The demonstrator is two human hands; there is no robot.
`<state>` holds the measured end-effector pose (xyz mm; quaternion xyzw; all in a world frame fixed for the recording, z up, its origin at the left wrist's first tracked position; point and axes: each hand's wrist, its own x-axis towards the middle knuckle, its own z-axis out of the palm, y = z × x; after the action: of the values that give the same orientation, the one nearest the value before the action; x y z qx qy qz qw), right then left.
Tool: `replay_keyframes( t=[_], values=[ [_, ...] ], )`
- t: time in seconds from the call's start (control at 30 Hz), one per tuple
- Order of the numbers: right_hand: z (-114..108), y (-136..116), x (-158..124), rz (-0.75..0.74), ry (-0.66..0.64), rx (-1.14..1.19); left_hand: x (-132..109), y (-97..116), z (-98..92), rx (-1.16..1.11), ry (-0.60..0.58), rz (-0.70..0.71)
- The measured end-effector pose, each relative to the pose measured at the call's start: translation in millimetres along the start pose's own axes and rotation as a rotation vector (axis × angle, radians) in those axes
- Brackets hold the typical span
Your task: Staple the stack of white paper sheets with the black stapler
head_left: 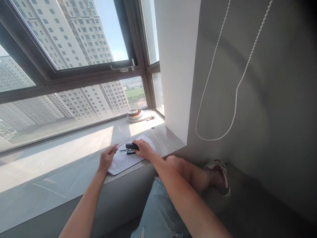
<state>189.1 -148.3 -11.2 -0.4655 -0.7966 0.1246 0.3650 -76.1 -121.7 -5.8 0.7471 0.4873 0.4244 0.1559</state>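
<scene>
A black stapler is in my right hand, with my fingers wrapped over its top from the right. Its jaws are spread, and a silver rail shows between the dark top arm and the base. Beneath it, printed sheets of paper lie on the windowsill near the front edge. My left hand rests at the sheets' left side, just left of the stapler's front end. Its thumb and forefinger point toward the rail with a small gap, and I see nothing between them.
The pale windowsill runs along the window. A stack of round plate-like items sits in the back corner, with small dark bits nearby. A beaded blind cord hangs at right. My bent leg and shoe are below.
</scene>
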Motion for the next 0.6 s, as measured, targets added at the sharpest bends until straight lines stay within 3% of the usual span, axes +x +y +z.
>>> replay_keyframes(
  t=[0.2,0.6],
  values=[
    [0.4,-2.0,0.3,0.018,0.001,-0.013,-0.3,5.2,1.2,0.020,-0.093,0.122],
    [5.6,0.1,1.2,0.019,0.004,-0.017,2.8,-3.8,4.6,-0.061,-0.146,0.202]
  ],
)
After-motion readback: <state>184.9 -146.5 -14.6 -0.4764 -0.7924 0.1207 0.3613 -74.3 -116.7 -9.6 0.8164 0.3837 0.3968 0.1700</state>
